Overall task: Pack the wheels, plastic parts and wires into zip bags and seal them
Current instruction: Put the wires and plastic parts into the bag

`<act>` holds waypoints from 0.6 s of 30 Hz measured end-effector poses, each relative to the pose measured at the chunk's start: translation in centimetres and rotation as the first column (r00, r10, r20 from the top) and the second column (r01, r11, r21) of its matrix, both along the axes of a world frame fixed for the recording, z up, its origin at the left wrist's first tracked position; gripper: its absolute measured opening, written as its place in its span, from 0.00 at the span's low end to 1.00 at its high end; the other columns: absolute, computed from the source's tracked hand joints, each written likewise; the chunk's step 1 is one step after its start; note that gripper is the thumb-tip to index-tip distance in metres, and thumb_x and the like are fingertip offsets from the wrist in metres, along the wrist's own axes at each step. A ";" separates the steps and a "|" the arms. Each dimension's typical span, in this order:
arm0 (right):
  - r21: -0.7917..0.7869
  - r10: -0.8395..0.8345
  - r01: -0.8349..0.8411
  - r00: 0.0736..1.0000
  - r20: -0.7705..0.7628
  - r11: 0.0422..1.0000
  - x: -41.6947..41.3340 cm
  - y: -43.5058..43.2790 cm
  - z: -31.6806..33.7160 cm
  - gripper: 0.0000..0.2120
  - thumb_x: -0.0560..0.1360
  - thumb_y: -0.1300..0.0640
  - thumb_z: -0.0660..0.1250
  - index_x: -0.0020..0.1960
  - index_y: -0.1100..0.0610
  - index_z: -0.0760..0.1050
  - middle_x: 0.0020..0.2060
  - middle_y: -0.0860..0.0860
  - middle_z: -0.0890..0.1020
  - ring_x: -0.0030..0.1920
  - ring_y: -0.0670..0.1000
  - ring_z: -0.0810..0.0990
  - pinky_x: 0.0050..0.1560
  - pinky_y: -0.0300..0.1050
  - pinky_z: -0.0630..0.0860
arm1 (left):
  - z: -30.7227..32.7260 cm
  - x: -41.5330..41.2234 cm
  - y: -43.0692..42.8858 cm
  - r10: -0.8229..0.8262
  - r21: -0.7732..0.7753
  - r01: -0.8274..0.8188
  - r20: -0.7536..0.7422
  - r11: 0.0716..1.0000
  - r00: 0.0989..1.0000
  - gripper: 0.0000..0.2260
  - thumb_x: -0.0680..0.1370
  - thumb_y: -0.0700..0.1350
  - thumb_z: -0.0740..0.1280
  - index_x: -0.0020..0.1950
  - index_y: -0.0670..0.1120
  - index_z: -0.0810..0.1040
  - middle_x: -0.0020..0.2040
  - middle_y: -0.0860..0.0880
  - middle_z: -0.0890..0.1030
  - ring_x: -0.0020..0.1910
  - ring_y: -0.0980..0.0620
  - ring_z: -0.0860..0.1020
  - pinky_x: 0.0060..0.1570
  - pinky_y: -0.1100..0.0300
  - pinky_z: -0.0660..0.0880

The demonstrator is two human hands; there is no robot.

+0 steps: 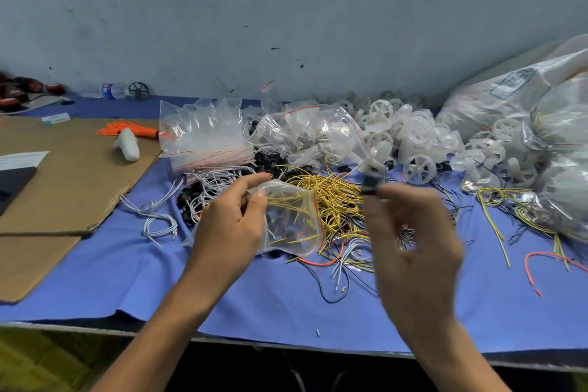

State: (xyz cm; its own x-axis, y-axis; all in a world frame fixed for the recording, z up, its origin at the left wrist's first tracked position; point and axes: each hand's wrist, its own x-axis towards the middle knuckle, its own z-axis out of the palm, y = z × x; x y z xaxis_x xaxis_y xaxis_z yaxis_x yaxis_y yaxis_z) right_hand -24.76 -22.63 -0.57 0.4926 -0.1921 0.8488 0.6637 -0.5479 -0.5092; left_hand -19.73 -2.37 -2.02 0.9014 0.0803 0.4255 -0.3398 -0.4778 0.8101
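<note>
Blue print on the sack (509, 86): we can't read it. Our left hand (229, 219) pinches the zip bag (292, 219) by its mouth over the worktop (127, 280); right hand (413, 232) pinches a black part (370, 185) beside it.

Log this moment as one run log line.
phase: packing | left hand: holds zip bag | right hand: pinches small black part, blurred | table: yellow wires on blue cloth
</note>
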 end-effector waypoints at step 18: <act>-0.642 -0.612 0.128 0.484 -0.625 0.756 23.5 -19.1 -3.3 0.21 0.78 0.59 0.61 0.70 0.56 0.70 0.68 0.60 0.72 0.65 0.61 0.72 0.63 0.54 0.71 | 0.7 0.2 0.8 -0.081 -0.074 0.080 -0.011 0.994 0.997 0.13 0.76 0.56 0.60 0.58 0.66 0.79 0.29 0.49 0.73 0.25 0.53 0.67 0.23 0.60 0.63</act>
State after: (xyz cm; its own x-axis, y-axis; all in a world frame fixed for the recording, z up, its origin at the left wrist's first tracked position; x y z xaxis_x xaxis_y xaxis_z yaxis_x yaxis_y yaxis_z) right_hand -1.26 -41.75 -3.85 0.9487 -0.2510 0.1923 -0.1896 -0.9383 -0.2893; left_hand -19.49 -1.59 -1.35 0.9122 0.0378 0.4080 -0.3628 -0.3886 0.8470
